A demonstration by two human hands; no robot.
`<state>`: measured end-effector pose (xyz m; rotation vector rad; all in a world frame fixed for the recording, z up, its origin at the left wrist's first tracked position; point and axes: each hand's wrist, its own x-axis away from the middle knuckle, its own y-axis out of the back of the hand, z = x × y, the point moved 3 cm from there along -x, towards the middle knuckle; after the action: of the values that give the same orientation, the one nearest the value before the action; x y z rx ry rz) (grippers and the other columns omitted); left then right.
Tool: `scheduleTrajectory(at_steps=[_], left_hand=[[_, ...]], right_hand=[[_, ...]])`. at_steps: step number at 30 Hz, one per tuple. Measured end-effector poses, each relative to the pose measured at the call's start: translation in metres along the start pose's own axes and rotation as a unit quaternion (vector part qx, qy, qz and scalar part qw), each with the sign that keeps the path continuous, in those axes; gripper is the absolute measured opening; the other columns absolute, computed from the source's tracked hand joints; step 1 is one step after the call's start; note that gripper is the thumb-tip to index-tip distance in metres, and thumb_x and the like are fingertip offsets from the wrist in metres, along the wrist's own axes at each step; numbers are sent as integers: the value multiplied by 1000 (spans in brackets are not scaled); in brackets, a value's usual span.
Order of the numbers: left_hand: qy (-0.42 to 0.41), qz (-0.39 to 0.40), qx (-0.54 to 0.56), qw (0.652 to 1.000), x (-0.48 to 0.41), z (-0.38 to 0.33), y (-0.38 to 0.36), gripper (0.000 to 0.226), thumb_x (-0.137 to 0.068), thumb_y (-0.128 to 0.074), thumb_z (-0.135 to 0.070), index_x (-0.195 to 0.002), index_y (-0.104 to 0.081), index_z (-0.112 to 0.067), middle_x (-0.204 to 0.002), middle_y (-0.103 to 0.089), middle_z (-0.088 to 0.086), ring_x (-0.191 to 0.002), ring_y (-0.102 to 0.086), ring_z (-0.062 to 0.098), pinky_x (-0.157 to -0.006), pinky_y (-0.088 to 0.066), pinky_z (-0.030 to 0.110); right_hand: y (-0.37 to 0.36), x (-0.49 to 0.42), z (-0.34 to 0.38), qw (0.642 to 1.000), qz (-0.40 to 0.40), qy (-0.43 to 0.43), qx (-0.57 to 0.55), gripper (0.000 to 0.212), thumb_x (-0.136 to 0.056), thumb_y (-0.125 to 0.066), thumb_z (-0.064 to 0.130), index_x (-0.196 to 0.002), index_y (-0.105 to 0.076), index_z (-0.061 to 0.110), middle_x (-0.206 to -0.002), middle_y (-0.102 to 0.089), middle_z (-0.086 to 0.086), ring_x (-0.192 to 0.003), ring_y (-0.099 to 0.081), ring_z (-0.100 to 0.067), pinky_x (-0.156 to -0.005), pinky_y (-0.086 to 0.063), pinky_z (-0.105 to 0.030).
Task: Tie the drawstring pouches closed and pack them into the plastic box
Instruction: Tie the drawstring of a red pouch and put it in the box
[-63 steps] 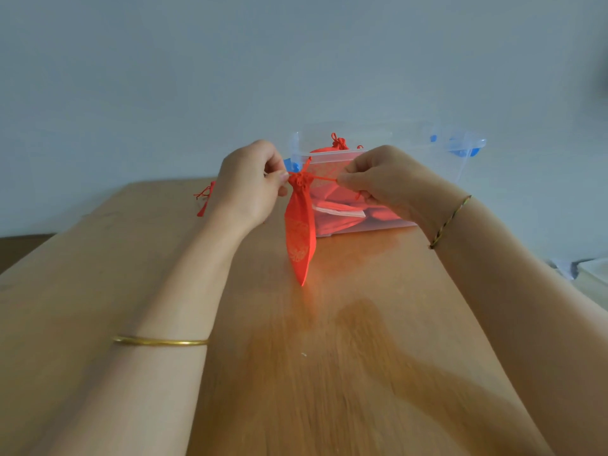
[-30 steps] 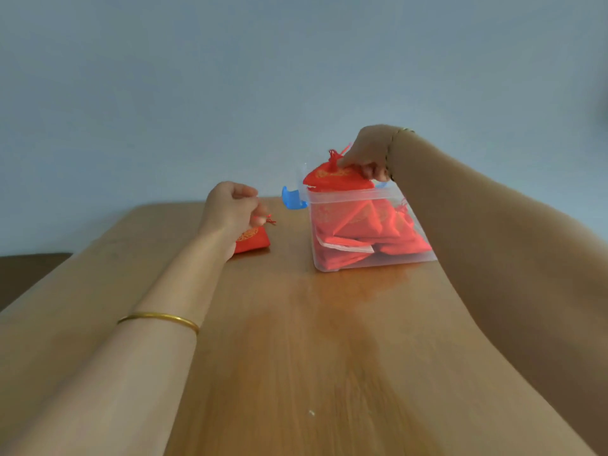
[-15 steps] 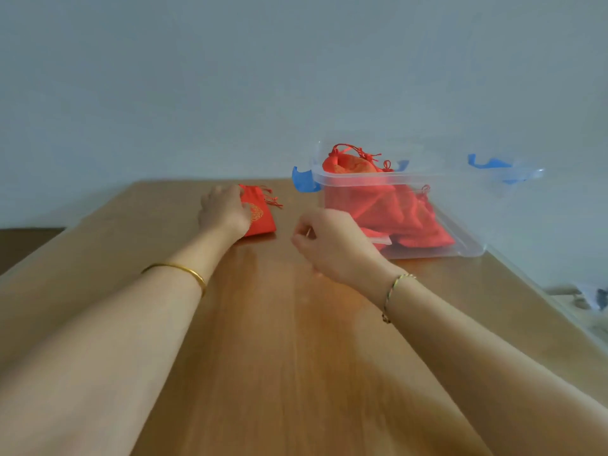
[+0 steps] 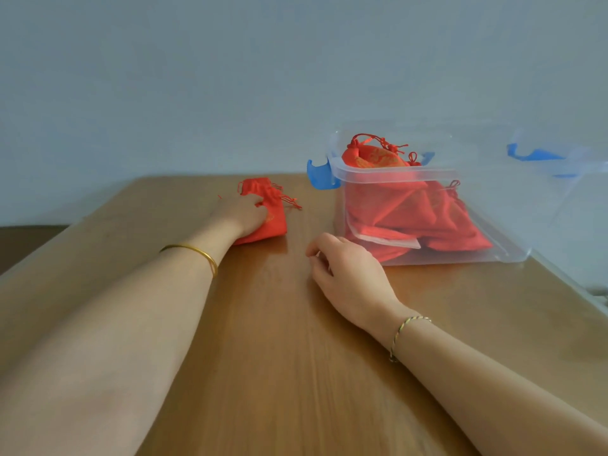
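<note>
A loose red drawstring pouch [image 4: 274, 213] lies on the wooden table, its mouth open and its cords trailing to the right. My left hand [image 4: 243, 214] lies over its left side with fingers curled on the cloth. My right hand [image 4: 345, 274] rests on the table in front of the box, fingers loosely curled, holding nothing. The clear plastic box [image 4: 394, 175] with a blue latch [image 4: 317, 174] stands to the right. Several red pouches [image 4: 414, 218] fill it, and a tied pouch [image 4: 375, 158] sits on top above the rim.
The box's clear lid with another blue latch [image 4: 533, 155] stands behind the box at the right, against the pale wall. The table's right edge [image 4: 572, 284] runs close past the box. Bare wooden tabletop [image 4: 279, 357] lies between my forearms.
My right hand put the tied pouch on top of the pile in the box, then came down to the table. My left hand reached the loose pouch and took hold of it.
</note>
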<state>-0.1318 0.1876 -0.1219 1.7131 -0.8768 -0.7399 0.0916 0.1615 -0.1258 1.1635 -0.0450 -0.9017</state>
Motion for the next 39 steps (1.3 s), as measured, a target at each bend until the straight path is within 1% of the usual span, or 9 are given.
scheduleTrajectory(at_steps=[6, 14, 17, 20, 25, 28, 33, 36, 39], left_hand=[[-1, -11, 41, 999, 68, -23, -6, 46, -90, -38, -35, -135, -45, -24, -145, -39, 13, -132, -37, 33, -108, -32, 40], [13, -70, 95, 993, 172, -65, -8, 50, -91, -45, -39, -137, -36, -22, -137, -38, 16, -127, -37, 38, -104, -32, 43], [-8, -163, 171, 972, 182, -67, 1, 50, -90, -52, -26, -136, -38, -13, -132, -45, 17, -124, -42, 34, -102, -33, 39], [-12, -192, 260, 946, 191, -69, 9, 54, -88, -57, -21, -137, -37, -10, -134, -43, 15, -122, -46, 29, -103, -34, 35], [-12, -125, 366, 922, 191, -71, 24, 64, -88, -60, -27, -142, -30, -12, -142, -41, 9, -120, -50, 23, -101, -37, 32], [-39, -43, 463, 885, 188, -75, 34, 53, -89, -59, -17, -137, -38, -10, -110, -58, 5, -70, -58, 13, -67, -49, 27], [-55, 91, 543, 833, 184, -81, 48, 15, -87, -59, -7, -101, -61, -9, -69, -55, -2, -51, -49, 3, -48, -45, 13], [-87, 135, 526, 835, 186, -84, 50, 6, -86, -60, -10, -88, -62, -15, -68, -59, -3, -56, -47, 6, -53, -38, 17], [-126, 88, 482, 863, 184, -84, 54, 13, -89, -56, -7, -81, -56, -18, -70, -57, -3, -52, -51, 2, -53, -38, 18]], right_hand=[[9, 8, 10, 999, -28, 4, -22, 18, -87, -45, 16, -100, -58, 17, -99, -63, -3, -88, -58, -26, -74, -46, -36], [14, 29, 7, 986, -3, -139, -89, 26, -84, -54, 17, -107, -50, 5, -108, -60, -15, -101, -55, -32, -71, -36, -30], [22, 39, 5, 979, -7, -155, -131, 35, -79, -57, 6, -113, -50, 6, -94, -55, -4, -99, -54, -26, -68, -32, -24], [34, 49, 5, 975, -51, -130, -173, 48, -73, -54, -6, -118, -51, 11, -76, -44, 12, -77, -47, -9, -60, -34, -20], [62, 56, 2, 944, -113, -65, -303, 69, -71, -58, -14, -131, -45, 17, -76, -47, 7, -70, -46, -8, -74, -45, -22], [78, 55, 0, 934, -114, -33, -336, 69, -70, -58, -17, -127, -49, 21, -78, -48, 4, -66, -44, -5, -65, -43, -14], [100, 44, -4, 938, -121, -6, -325, 61, -67, -59, -20, -101, -59, 32, -81, -48, -5, -68, -45, -11, -68, -45, -20], [107, 36, -6, 940, -128, -11, -317, 51, -67, -61, -18, -91, -59, 28, -75, -50, 3, -61, -47, -4, -67, -45, -17], [109, 31, -6, 946, -114, -29, -303, 41, -69, -61, -15, -83, -58, 23, -73, -52, 5, -62, -48, -7, -67, -45, -24]])
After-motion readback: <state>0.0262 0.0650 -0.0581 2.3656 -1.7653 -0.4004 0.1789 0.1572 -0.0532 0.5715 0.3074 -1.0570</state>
